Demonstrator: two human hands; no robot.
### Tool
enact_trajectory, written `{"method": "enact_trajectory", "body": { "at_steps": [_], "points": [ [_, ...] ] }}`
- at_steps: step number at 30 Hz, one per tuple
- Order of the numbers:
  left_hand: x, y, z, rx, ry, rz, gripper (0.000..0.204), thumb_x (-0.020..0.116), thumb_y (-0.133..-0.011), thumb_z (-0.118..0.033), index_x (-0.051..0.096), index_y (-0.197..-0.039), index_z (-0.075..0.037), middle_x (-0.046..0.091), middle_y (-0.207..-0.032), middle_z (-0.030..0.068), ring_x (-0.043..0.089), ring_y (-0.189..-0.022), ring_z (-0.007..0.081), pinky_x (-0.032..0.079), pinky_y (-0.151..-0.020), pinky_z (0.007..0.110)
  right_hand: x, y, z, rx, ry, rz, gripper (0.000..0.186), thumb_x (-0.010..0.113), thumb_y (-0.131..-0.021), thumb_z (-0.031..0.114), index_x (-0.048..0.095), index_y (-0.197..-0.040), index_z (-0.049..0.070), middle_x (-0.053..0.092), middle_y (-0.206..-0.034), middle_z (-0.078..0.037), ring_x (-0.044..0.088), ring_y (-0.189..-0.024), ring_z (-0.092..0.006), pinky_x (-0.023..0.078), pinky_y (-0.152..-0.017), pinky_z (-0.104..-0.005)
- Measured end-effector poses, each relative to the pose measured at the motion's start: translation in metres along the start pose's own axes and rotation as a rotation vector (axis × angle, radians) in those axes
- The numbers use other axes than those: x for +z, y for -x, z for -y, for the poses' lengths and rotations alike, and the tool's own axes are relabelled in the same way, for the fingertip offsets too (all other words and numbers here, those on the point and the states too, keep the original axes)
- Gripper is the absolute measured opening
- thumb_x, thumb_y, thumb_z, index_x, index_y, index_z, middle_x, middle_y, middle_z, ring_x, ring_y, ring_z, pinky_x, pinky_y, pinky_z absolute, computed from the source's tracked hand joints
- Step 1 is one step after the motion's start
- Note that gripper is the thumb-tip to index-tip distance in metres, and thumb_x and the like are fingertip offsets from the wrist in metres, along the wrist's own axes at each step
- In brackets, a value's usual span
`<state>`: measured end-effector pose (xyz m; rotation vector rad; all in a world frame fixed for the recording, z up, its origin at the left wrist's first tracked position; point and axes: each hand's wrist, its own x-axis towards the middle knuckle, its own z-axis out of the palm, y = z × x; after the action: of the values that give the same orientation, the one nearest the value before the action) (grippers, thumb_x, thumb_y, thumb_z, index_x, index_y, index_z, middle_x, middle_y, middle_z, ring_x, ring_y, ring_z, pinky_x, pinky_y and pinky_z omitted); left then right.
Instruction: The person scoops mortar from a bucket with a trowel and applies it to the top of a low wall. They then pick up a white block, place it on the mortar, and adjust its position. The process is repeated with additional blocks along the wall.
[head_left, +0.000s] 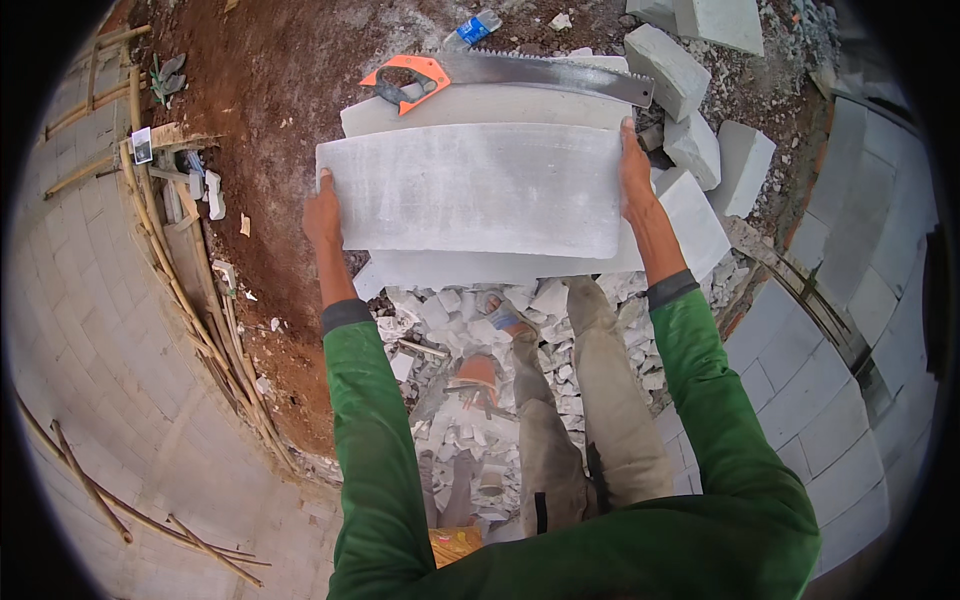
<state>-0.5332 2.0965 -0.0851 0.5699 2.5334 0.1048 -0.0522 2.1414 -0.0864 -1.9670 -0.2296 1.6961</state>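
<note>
Holding a large grey block [480, 190] flat between both hands, long axis running hand to hand, equally near to each. Pressing left hand [322, 215] on its left end, right hand [634, 170] on its right end, fingers wrapping the edges. Lying just beyond the hands, on another block [470, 108]: a hand saw [510, 72], orange handle toward the left hand.

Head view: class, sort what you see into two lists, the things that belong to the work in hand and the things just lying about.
In hand:
- large grey block, gripped at each end by left hand and right hand
- stacked blocks beneath it

Lying about:
- handsaw, resting on the stack
- plastic bottle
- loose blocks
- rubble
- bamboo poles
</note>
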Motion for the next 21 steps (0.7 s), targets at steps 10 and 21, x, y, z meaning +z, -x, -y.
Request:
{"method": "enact_trajectory", "body": {
  "at_steps": [10,21],
  "points": [
    [0.009,-0.02,-0.024,0.134,-0.232,0.181,0.082,0.049,-0.096,-0.067,0.069,-0.126,0.008,0.065,-0.133,0.0278,0.062,-0.125,0.0408,0.046,-0.107,0.048,-0.009,-0.098,0.031,0.008,0.256,-0.077,0.073,0.054,-0.103,0.057,0.052,-0.145,-0.002,0.055,-0.145,-0.02,0.053,-0.13,-0.0288,0.039,-0.114,-0.0389],
    [0.041,0.014,0.158,-0.238,0.68,0.452,0.083,0.034,-0.106,-0.065,0.036,-0.157,0.001,0.039,-0.162,0.0171,0.037,-0.149,0.0316,0.028,-0.123,0.045,-0.157,-0.043,-0.126,-0.181,0.121,-0.256,0.073,0.043,-0.106,0.06,0.059,-0.136,-0.004,0.067,-0.128,-0.015,0.062,-0.115,-0.0296,0.048,-0.101,-0.0413]
  ]
}}
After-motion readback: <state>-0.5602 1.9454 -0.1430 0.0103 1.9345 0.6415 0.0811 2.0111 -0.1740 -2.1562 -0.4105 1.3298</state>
